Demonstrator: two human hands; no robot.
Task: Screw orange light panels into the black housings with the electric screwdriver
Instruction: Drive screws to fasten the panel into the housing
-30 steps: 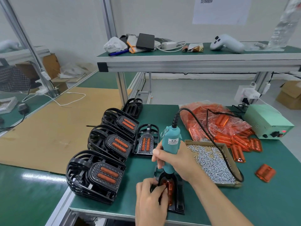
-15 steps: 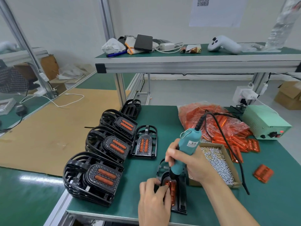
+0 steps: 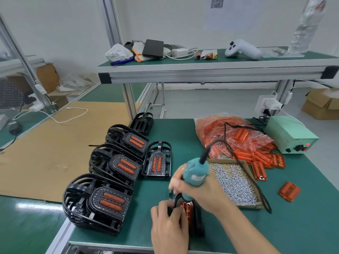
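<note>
My right hand (image 3: 200,191) grips the teal electric screwdriver (image 3: 195,173), its tip pointing down into the black housing (image 3: 199,224) near the table's front edge. An orange light panel (image 3: 188,209) sits in that housing. My left hand (image 3: 168,224) holds the housing's left side, fingers curled over its rim and the panel's edge. The screwdriver tip itself is hidden between my hands. Three stacks of black housings with orange panels (image 3: 102,202) stand at the left, and a single one (image 3: 157,162) lies flat beside them.
A cardboard tray of screws (image 3: 233,182) lies right of my hands, the screwdriver cable (image 3: 260,198) draped over it. A bag of orange panels (image 3: 229,136) and loose panels (image 3: 289,191) lie further right. A green power supply (image 3: 291,136) stands at the back right.
The screwdriver has tilted from leaning right to more upright and shifted a little left over the housing. My left hand stays on the housing.
</note>
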